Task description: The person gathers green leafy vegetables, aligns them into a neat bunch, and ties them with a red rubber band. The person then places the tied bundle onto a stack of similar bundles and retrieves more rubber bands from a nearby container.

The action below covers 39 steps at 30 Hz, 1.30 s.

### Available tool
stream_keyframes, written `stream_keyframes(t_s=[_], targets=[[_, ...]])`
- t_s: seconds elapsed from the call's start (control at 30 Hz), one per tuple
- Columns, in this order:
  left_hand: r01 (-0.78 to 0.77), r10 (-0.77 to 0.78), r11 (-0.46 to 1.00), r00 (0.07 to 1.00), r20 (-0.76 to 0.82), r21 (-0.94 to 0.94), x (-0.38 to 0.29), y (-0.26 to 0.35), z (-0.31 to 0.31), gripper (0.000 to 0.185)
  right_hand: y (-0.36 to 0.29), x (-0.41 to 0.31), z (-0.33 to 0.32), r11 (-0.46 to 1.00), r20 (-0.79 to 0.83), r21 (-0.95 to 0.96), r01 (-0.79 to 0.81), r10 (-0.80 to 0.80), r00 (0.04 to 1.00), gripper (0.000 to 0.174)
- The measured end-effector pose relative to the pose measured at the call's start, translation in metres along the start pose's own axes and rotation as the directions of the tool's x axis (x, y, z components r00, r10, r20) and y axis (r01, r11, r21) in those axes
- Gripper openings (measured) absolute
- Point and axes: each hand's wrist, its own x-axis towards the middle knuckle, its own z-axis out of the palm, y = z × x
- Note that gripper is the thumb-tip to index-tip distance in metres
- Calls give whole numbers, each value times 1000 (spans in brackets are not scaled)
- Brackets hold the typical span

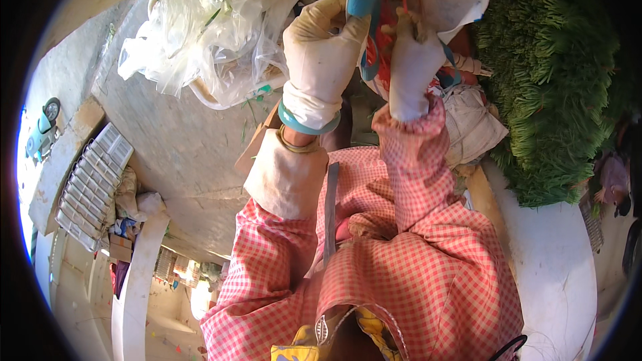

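Observation:
A white glove covers my left hand [321, 55], whose thumb and fingers pinch a blue fabric-like strap [363, 2]. Close beside it, my gloved right hand [414, 62] has its fingers curled around thin red strands [383, 50]. Both hands are at the mouth of a white sack [451, 0] with blue printing, and the strands hang out of it. Part of the strap loops down between the hands. The right fingertips are partly hidden among the strands. A turquoise bangle [308, 121] circles my left wrist over the glove's cuff.
Clear plastic bags [215, 25] heap up at the upper left above the concrete floor [165, 125]. Dense green artificial-looking foliage [541, 90] stands to the right, over a white curved ledge [546, 255]. A bundled pale cloth sack [471, 125] lies near my right wrist. Stacked plastic crates [90, 185] sit far left.

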Motion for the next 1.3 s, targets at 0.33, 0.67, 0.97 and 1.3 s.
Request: stream_keyframes(t_s=[0.33,0.67,0.97,1.3], targets=[[-188,109,960,934,341,208,-16,-22,-17,39,-67,-10,-105,943,296,-219,252,-182,938,30],[-309,166,919,865,473,243,-10,-131,26,97,55,43,-110,992,785,-26,-127,99,612,58],[-178,134,981,902,410,71,-37,-115,53,47,49,48,-41,980,188,-197,-35,73,980,34],[-33,139,965,907,398,-260,-99,98,-67,57,-206,-39,-192,933,394,-237,271,-163,905,24]])
